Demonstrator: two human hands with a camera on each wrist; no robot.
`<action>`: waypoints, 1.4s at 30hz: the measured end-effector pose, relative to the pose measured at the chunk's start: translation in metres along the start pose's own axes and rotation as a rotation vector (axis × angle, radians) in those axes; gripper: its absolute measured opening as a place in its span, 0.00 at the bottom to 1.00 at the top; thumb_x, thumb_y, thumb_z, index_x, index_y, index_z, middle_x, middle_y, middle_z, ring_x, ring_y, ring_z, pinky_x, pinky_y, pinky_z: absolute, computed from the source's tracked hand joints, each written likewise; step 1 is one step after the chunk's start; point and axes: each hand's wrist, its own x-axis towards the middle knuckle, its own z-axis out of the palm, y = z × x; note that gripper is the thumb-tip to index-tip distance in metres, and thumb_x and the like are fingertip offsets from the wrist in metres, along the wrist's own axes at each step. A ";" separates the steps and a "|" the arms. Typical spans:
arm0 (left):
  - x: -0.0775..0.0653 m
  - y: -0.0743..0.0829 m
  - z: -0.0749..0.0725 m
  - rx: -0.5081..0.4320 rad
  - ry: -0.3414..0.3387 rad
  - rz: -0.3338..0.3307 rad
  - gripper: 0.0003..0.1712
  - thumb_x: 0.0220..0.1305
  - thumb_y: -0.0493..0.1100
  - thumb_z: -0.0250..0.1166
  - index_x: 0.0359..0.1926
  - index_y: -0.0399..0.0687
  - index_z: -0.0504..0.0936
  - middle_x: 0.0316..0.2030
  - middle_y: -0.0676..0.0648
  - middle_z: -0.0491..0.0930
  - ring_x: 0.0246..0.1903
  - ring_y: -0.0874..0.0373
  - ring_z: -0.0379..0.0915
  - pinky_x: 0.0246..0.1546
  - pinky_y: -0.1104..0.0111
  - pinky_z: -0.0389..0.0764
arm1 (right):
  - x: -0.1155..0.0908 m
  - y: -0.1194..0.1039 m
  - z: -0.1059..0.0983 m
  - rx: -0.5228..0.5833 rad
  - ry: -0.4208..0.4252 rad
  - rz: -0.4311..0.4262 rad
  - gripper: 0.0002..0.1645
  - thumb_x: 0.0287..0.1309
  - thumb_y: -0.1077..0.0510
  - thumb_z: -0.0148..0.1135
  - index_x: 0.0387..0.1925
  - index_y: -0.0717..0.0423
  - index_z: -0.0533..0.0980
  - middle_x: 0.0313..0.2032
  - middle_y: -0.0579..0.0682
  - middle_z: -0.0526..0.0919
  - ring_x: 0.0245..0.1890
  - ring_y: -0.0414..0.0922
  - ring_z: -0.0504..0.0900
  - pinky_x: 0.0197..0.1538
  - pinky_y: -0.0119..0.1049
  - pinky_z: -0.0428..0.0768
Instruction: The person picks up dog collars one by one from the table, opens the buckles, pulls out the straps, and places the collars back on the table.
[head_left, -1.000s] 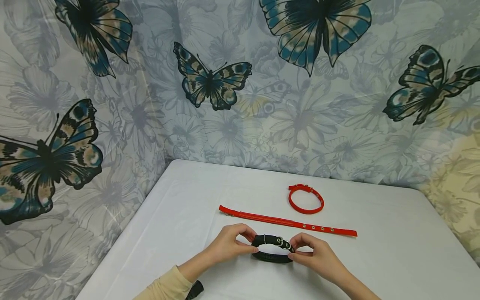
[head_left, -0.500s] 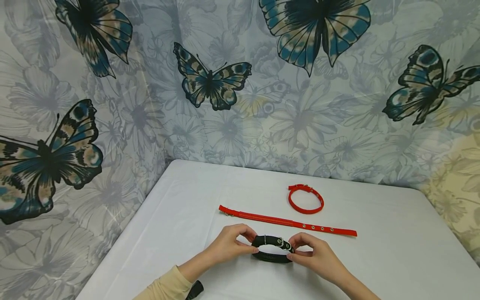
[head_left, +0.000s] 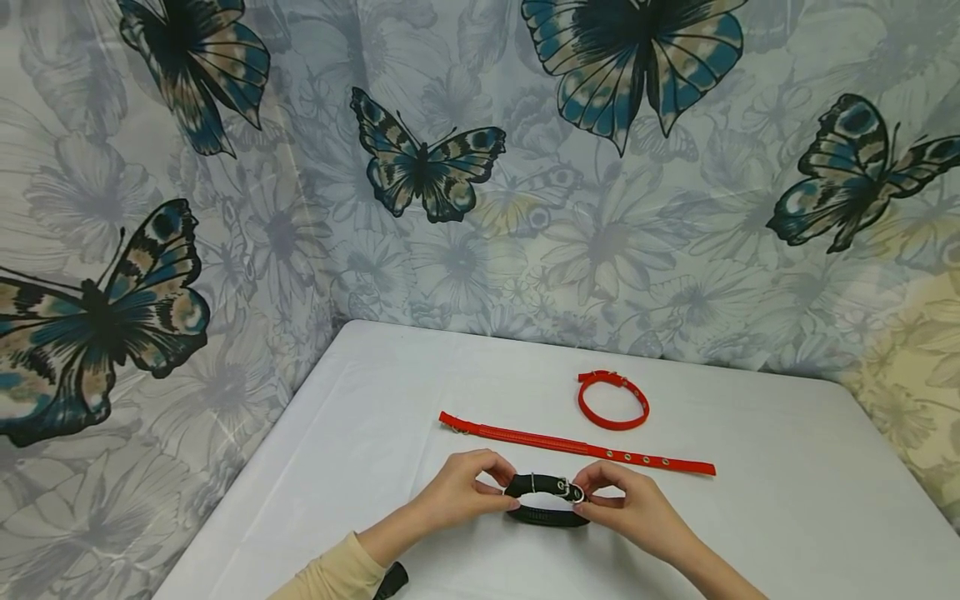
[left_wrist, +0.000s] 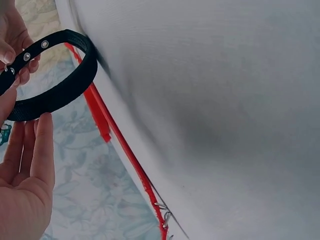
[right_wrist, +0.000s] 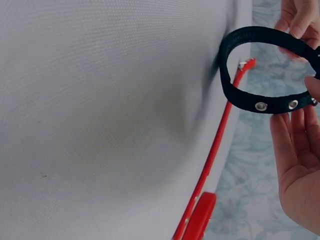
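Note:
A black collar (head_left: 549, 517) is fastened into a loop, with its metal buckle and ring on the far side in the head view. At the loop's left end, my left hand (head_left: 457, 493) pinches the band between thumb and fingers. My right hand (head_left: 637, 510) pinches the other end, close beside the ring. The left wrist view shows the collar (left_wrist: 75, 85) with metal eyelets along its strap, and the left hand (left_wrist: 30, 185) below it. In the right wrist view the collar (right_wrist: 245, 102) stands out from the right hand (right_wrist: 300, 165), its buckle partly hidden by fingers.
Beyond the hands a straight red collar (head_left: 532, 437) with eyelets lies across the white table (head_left: 360, 400). Behind it sits a red collar closed into a ring (head_left: 611, 423). A black item (head_left: 392, 580) shows partly beside the left sleeve. Butterfly-patterned cloth (head_left: 465, 275) hangs behind the table.
The right fingertips have shifted slightly along the black collar toward its buckle. The left hand keeps its hold. The head view has moved very slightly; the red collars lie as before.

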 end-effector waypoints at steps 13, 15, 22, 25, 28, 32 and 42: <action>0.009 0.010 -0.002 0.058 -0.036 0.086 0.17 0.53 0.41 0.76 0.44 0.50 0.83 0.38 0.58 0.81 0.40 0.68 0.76 0.37 0.75 0.81 | 0.000 -0.002 0.000 0.005 -0.010 0.006 0.16 0.52 0.54 0.74 0.41 0.53 0.79 0.38 0.48 0.82 0.40 0.41 0.81 0.45 0.33 0.82; 0.009 0.010 -0.002 0.052 -0.040 0.090 0.15 0.53 0.39 0.75 0.43 0.50 0.83 0.38 0.57 0.81 0.39 0.68 0.76 0.38 0.75 0.81 | 0.000 -0.002 0.000 0.009 -0.010 0.005 0.16 0.52 0.54 0.74 0.41 0.53 0.79 0.38 0.48 0.82 0.40 0.41 0.81 0.45 0.34 0.82; 0.009 0.010 0.000 0.055 -0.033 0.104 0.13 0.53 0.36 0.75 0.40 0.48 0.84 0.35 0.55 0.82 0.38 0.68 0.77 0.37 0.75 0.81 | -0.002 -0.005 0.002 0.015 0.027 -0.002 0.21 0.50 0.52 0.75 0.45 0.52 0.78 0.41 0.47 0.82 0.43 0.40 0.80 0.47 0.35 0.82; 0.010 0.011 0.000 0.056 -0.034 0.109 0.13 0.53 0.36 0.75 0.40 0.49 0.84 0.36 0.55 0.82 0.38 0.68 0.77 0.37 0.75 0.81 | -0.002 -0.008 0.003 0.013 0.044 -0.018 0.23 0.49 0.51 0.76 0.46 0.52 0.78 0.42 0.47 0.82 0.44 0.40 0.80 0.49 0.35 0.81; 0.010 0.013 0.000 0.058 -0.036 0.113 0.13 0.53 0.36 0.75 0.40 0.49 0.84 0.36 0.55 0.82 0.38 0.68 0.77 0.37 0.75 0.81 | 0.000 -0.011 0.004 0.006 0.047 -0.038 0.23 0.49 0.52 0.76 0.46 0.52 0.78 0.43 0.45 0.82 0.45 0.39 0.80 0.50 0.36 0.81; 0.009 0.015 0.001 0.061 -0.035 0.117 0.13 0.53 0.37 0.75 0.40 0.49 0.84 0.36 0.55 0.82 0.38 0.68 0.77 0.37 0.75 0.81 | 0.003 -0.014 0.006 -0.003 0.043 -0.053 0.20 0.50 0.50 0.75 0.44 0.50 0.79 0.41 0.44 0.82 0.44 0.39 0.80 0.50 0.37 0.81; 0.007 0.014 0.002 0.073 -0.027 0.116 0.13 0.54 0.39 0.75 0.41 0.51 0.83 0.37 0.55 0.82 0.37 0.68 0.77 0.37 0.77 0.80 | 0.006 -0.014 0.011 -0.006 0.045 -0.056 0.16 0.51 0.51 0.74 0.41 0.46 0.80 0.39 0.43 0.82 0.44 0.40 0.80 0.49 0.38 0.82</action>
